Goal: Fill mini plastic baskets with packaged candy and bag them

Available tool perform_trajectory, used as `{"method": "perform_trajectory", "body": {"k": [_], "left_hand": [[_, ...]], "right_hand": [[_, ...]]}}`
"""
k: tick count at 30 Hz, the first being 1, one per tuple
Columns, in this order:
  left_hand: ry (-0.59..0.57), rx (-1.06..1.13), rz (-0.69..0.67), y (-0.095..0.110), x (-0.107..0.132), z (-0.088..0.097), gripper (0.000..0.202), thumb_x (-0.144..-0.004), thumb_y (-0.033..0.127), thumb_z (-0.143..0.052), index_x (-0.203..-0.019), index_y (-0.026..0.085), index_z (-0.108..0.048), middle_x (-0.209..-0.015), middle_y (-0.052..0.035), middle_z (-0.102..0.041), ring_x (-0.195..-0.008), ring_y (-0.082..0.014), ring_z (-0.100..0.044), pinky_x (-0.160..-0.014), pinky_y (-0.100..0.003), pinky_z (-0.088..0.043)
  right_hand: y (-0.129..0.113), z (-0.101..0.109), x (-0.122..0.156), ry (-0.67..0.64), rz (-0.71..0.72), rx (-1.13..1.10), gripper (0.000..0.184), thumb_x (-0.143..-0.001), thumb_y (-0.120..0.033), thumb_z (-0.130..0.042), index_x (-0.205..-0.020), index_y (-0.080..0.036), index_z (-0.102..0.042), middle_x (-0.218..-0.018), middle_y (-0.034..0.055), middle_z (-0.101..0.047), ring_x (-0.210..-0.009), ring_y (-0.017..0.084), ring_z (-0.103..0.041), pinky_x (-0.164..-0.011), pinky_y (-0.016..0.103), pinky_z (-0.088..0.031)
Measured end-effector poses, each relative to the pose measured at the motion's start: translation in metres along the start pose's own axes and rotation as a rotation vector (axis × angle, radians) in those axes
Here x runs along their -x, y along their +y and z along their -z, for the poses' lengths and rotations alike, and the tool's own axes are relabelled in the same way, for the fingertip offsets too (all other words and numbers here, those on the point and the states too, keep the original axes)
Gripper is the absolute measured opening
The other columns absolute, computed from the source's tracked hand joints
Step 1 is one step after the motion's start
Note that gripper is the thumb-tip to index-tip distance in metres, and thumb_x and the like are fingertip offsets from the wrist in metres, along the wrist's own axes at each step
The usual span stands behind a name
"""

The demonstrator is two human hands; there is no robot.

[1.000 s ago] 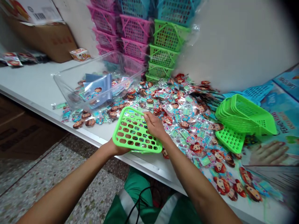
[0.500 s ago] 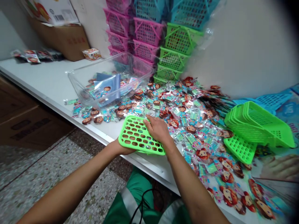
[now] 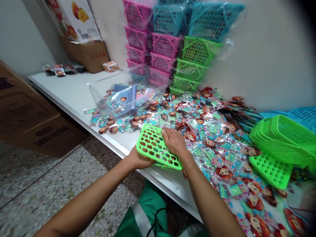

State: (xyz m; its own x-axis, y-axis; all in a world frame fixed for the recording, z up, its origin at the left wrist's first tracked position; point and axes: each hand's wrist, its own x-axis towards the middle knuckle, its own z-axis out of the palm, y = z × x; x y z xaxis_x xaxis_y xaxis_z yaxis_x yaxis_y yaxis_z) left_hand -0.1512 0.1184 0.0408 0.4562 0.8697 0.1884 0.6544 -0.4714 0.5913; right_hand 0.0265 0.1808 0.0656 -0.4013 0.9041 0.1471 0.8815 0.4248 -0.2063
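Observation:
A green slotted plastic basket point(image 3: 158, 144) is held tilted over the table's front edge, its flat perforated face turned up toward me. My left hand point(image 3: 140, 158) grips it from below at the left, with the fingers partly hidden behind the slots. At the upper right edge, my right hand point(image 3: 174, 141) is closed on the basket, thumb over its face. Whatever lies beneath the perforated face is mostly hidden. Small bagged trinkets with doll-face cards point(image 3: 209, 143) spread over the table right beside my right hand.
Nested green baskets point(image 3: 278, 141) stand at the right beside a green perforated panel point(image 3: 271, 169). Behind are stacked pink baskets point(image 3: 165, 46), blue baskets point(image 3: 214, 21) and green baskets point(image 3: 201, 51). A clear plastic bin point(image 3: 98, 102) holds packets. Cardboard boxes point(image 3: 85, 54) stand at the far left.
The view has swung left, so the scene sits farther right and lower. Both hands keep hold of the green basket. A hand seen at the right edge earlier no longer shows clearly.

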Motion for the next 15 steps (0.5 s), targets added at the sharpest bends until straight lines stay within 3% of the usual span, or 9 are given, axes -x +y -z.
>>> {"method": "perform_trajectory", "body": {"k": [4,6,7,9,11,15], "left_hand": [[0.037,-0.146,0.027,-0.002,0.008,0.002,0.033,-0.076,0.041,-0.056,-0.105,0.028,-0.066,-0.112,-0.001,-0.067,-0.126,-0.0346,-0.04,-0.113,-0.055,-0.007],[0.064,-0.135,0.015,-0.003,0.014,0.008,0.036,-0.075,0.039,-0.06,-0.109,0.029,-0.065,-0.119,-0.001,-0.063,-0.13,-0.0355,-0.035,-0.112,-0.057,0.006],[0.076,-0.086,0.001,-0.005,0.018,0.011,0.041,-0.073,0.038,-0.062,-0.112,0.028,-0.063,-0.125,-0.0023,-0.06,-0.131,-0.0349,-0.033,-0.112,-0.056,0.007],[0.121,0.085,-0.002,-0.008,0.026,0.015,0.054,-0.07,0.036,-0.065,-0.122,0.023,-0.057,-0.139,-0.0068,-0.047,-0.135,-0.0329,-0.029,-0.114,-0.054,-0.004],[0.227,0.314,0.059,-0.011,0.034,0.014,0.053,-0.073,0.032,-0.06,-0.124,0.018,-0.055,-0.145,-0.0098,-0.039,-0.136,-0.0306,-0.027,-0.113,-0.049,-0.02],[0.643,0.797,0.293,-0.015,0.038,-0.002,0.04,-0.087,0.033,-0.036,-0.117,0.018,-0.057,-0.136,-0.0119,-0.049,-0.127,-0.0272,-0.044,-0.103,-0.048,-0.037]], "right_hand": [[-0.001,-0.001,0.0,-0.034,-0.003,0.051,0.047,-0.097,-0.042,-0.019,-0.123,-0.021,-0.053,-0.105,0.0103,-0.065,-0.1,0.025,-0.054,-0.084,0.036,-0.032],[-0.002,-0.001,0.0,-0.05,0.0,0.081,0.047,-0.097,-0.043,-0.02,-0.121,-0.021,-0.054,-0.104,0.0115,-0.064,-0.1,0.026,-0.054,-0.083,0.036,-0.032],[-0.003,-0.002,0.0,-0.051,0.003,0.097,0.047,-0.097,-0.044,-0.021,-0.12,-0.021,-0.055,-0.103,0.0117,-0.064,-0.1,0.026,-0.054,-0.083,0.037,-0.032],[-0.004,-0.003,0.0,-0.044,0.012,0.126,0.047,-0.097,-0.044,-0.021,-0.117,-0.021,-0.057,-0.102,0.0113,-0.063,-0.099,0.026,-0.053,-0.082,0.037,-0.032],[-0.004,-0.005,0.0,-0.034,0.017,0.154,0.046,-0.097,-0.044,-0.021,-0.114,-0.022,-0.058,-0.099,0.0108,-0.063,-0.097,0.026,-0.054,-0.081,0.037,-0.032],[-0.004,-0.01,-0.002,-0.015,0.035,0.211,0.045,-0.096,-0.043,-0.023,-0.106,-0.02,-0.06,-0.096,0.0109,-0.063,-0.094,0.027,-0.054,-0.079,0.038,-0.032]]}}
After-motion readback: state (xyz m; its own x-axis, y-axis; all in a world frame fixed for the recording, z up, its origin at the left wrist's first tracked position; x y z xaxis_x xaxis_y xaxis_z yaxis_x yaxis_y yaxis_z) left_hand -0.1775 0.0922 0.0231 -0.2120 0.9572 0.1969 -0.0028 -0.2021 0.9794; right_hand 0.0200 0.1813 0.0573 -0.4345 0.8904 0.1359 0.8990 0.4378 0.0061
